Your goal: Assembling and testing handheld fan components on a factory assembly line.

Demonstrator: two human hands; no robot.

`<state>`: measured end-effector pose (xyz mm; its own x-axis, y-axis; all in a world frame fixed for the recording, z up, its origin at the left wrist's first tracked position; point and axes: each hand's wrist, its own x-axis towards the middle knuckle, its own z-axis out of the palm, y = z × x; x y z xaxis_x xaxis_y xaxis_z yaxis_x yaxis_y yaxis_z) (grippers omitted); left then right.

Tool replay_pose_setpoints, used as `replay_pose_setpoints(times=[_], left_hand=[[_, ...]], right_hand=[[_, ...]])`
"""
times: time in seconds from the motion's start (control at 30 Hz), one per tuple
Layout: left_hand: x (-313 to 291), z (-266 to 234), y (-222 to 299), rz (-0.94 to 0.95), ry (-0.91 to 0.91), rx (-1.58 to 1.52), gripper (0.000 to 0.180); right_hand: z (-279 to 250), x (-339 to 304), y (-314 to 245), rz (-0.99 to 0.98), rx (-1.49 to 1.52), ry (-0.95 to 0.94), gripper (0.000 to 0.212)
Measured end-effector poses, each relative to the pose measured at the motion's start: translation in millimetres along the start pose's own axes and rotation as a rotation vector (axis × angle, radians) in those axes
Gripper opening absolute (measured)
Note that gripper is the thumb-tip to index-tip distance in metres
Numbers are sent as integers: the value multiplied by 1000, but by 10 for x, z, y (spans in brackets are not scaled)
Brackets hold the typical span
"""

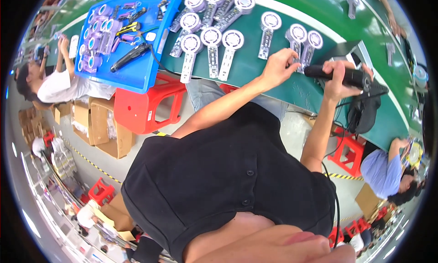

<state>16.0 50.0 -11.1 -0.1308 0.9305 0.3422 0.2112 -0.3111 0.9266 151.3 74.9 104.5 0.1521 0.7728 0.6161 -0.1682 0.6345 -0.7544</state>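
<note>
Right hand [336, 81] grips a black driver [355, 78]. Left hand [278, 68] pinches beside a lilac fan [298, 33], contents unclear; misalignment could cause slipping.

Eleven lavender fans [211, 37] line one green counter [251, 62], as best the overlap shows, with two black hand tools [353, 77], one yellow cutter [127, 29], one blue tray [137, 78].

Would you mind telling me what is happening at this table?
A person's right hand grips a black tool, its tip near the handle ends of two round-headed devices; the left hand is there too, fingers bent. Similar devices lie on the green table; a blue tray at left holds purple parts.
</note>
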Motion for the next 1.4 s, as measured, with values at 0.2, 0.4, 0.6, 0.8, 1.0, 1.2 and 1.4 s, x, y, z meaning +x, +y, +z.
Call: replay_pose_setpoints(times=[0.2, 0.4, 0.6, 0.8, 1.0, 1.2, 1.4], left_hand=[[-72, 15, -70, 120, 29, -39, 21], [-163, 31, -21, 82, -15, -115, 25], [-140, 0, -6, 31, -43, -92, 26], [-137, 31, 4, 52, -64, -66, 25], [-148, 42, 114, 27, -113, -116, 24], [-82, -10, -24, 144, 46, 42, 25], [17, 26, 1, 47, -36, 50, 25]], right_hand=[[-21, -57, -17, -125, -126, 49, 49], [-57, -116, -35, -51, -54, -18, 56], [5, -40, 5, -36, -61, -45, 55], [11, -23, -68, -17, -116, 17, 58], [-108, -39, -92, -28, -136, 121, 60], [-84, -35, -6, -37, -152, 269, 62], [-454, 540, -744, -166, -432, 128, 94]])
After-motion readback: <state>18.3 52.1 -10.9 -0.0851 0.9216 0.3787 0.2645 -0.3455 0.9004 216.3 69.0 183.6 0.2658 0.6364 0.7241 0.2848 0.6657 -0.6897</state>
